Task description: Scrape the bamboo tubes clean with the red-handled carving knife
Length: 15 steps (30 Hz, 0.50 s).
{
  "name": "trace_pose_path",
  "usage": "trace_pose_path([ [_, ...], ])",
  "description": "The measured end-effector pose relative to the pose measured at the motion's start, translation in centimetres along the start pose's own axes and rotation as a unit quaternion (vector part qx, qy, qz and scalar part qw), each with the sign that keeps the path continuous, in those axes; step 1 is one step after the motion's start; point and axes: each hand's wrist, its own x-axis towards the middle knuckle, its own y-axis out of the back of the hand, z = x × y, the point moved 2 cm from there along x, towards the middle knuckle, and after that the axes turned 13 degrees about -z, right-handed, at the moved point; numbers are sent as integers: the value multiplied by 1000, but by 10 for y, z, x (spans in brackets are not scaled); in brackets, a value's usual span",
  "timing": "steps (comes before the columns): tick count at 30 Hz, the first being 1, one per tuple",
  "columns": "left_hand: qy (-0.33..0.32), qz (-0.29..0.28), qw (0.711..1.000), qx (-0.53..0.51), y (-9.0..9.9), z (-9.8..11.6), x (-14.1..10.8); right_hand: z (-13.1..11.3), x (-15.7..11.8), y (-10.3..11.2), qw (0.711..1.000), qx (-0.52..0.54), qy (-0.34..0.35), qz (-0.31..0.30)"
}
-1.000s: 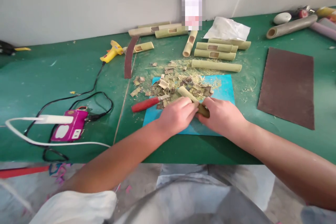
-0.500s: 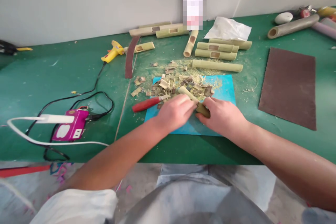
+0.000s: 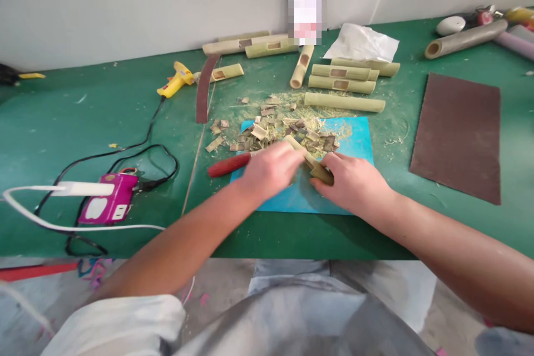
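Note:
A short bamboo tube [image 3: 295, 143] slants over the blue sheet [image 3: 350, 198], with an opening cut near its middle. Its near end is gripped by my right hand [image 3: 352, 181], thumb below and fingers above. My left hand [image 3: 273, 169] is closed at the tube's left side near the opening; whatever its fingertips hold is too small to make out. Just left of that hand lies a red-handled knife [image 3: 228, 165], its blade mostly hidden. Bamboo chips [image 3: 259, 132] and shavings are heaped beyond the hands.
Several bamboo tubes [image 3: 345, 102] lie at the back, beside white paper [image 3: 362, 44]. Brown sandpaper [image 3: 456, 136] is at right, a sandpaper strip [image 3: 206, 92] left of the chips. A yellow glue gun [image 3: 176, 80], cables and a purple power strip [image 3: 109, 198] occupy the left.
My left hand has shifted slightly left and up along the tube, uncovering more of the opening and covering the knife's blade. My right hand keeps its hold. The whole view has shifted slightly.

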Motion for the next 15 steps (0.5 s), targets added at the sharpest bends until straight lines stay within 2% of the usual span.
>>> trace_pose_path([
  [2, 35, 19, 999, 1, 0, -2, 0, 0, 0, 0, 1000, 0, -1, -2],
  [6, -1, -15, 1000, -10, -1, -1, 0, -1, -1, 0, 1000, -4, 2, -3],
  [9, 31, 27, 999, 0, 2, -1, 0, -1, -1, 0, 1000, -2, 0, -2],
  [13, -4, -11, 1000, -26, 2, -1, 1, -1, -1, 0, 1000, -7, 5, 3],
  [15, 27, 22, 999, -23, 4, -8, 1, 0, -1, 0, 1000, -6, 3, 9],
])
